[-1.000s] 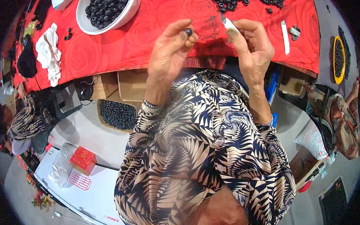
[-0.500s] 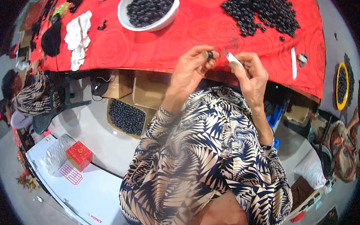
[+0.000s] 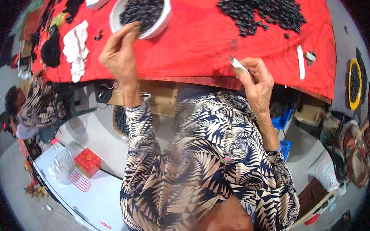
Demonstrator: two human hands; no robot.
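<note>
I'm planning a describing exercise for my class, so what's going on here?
A person's left hand is at the near edge of a white bowl of small black pieces; blur hides whether it holds one. The right hand grips what looks like a white knife, near the edge of the red cloth. A loose pile of similar pieces lies beyond.

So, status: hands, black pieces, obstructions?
Left hand at near rim of white bowl, grip blurred. Right hand holding white-handled tool. Black pieces in bowl, more heaped on red cloth. No obstruction visible.
</note>
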